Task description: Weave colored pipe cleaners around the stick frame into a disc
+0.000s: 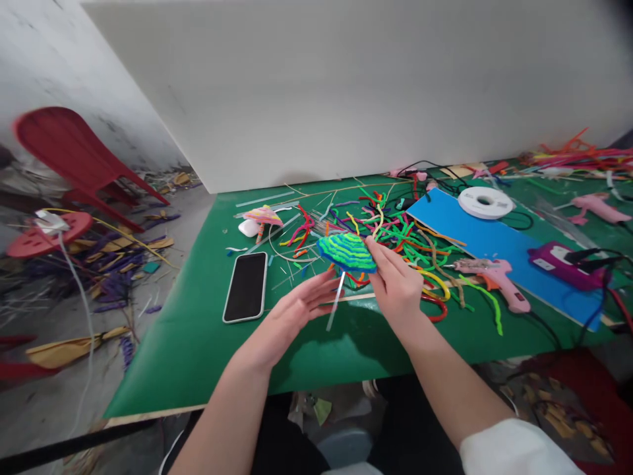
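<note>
Green covers the table [198, 343], and over its near edge come the person's two bare forearms, slanting inward. The left hand [301, 303] is loosely unfolded, palm turned inward and fingers nearly straight, pointing right; whether they touch the stick [336, 303] beside them cannot be told. The right hand [398, 280], back upward, bends in and pinches the rim of a dome [346, 253] between thumb and fingers.

Left to right lie one phone [246, 287], one white case [248, 228], one pink-and-yellow dome [263, 215], a heap of pipe cleaners [410, 241] too tangled to count, one white spool [469, 204] on one blue board [435, 204], one purple power box [568, 264], and two pink glue guns, one nearer [502, 280], one farther [601, 208].

The held dome, just above the table before the heap, looks like a small umbrella: fuzzy, ridged rings of blue, turquoise and bright green, with a darker blue rim. Its single stick, clear and flat, slants down leftward from underneath.
</note>
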The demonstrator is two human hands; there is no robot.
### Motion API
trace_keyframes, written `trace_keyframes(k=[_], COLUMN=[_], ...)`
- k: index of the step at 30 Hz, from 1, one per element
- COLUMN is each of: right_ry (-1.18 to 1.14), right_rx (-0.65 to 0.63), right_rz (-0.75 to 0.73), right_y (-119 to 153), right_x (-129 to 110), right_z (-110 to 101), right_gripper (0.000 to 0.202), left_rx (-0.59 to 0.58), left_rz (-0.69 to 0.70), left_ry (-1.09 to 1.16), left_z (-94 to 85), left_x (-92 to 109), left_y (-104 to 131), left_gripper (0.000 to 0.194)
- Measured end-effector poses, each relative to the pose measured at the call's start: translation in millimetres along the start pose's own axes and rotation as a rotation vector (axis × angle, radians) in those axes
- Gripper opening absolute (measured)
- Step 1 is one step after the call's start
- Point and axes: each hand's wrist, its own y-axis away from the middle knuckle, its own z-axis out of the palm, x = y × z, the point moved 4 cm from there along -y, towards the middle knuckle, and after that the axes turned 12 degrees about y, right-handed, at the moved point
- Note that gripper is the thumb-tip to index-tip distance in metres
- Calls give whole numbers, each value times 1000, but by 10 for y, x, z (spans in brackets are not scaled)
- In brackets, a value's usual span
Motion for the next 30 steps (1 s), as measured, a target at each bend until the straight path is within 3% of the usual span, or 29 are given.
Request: trace_keyframes(k=[3, 7, 10, 12, 16, 18, 23, 28, 30], right_ry=[19, -57, -222, -339, -594, -709, -925, -712, -785], right_rx=[9, 5, -69, -97, -228, -368, -729, -715, -830], right_rz=[-10, -92, -156, -49, 525, 694, 806, 719, 704], right_y=[51, 158, 196, 170, 110, 102, 117, 83, 118], right_x=[-105, -331, -453, -398, -15, 114, 161, 239, 224], right_z=[90, 208, 217, 179, 220, 301, 439, 369, 377], right_gripper=[48, 56, 58, 50, 26, 24, 30, 27, 25], left_rx=[39, 373, 562, 544, 450, 397, 336, 243, 199], left_rz=[135, 407, 440, 394, 289, 213, 84, 3, -33], left_ry=[53, 190, 255, 276, 293, 277, 213, 118, 74], left_z=[32, -12, -123, -205, -365, -401, -409, -431, -457], left_x=[-150, -185, -125, -64, -14, -42, -93, -122, -153], left_y=[-127, -176, -155, -151, -140, -146, -158, -159, -152], left_gripper=[51, 34, 19, 19, 22, 23, 24, 23, 25])
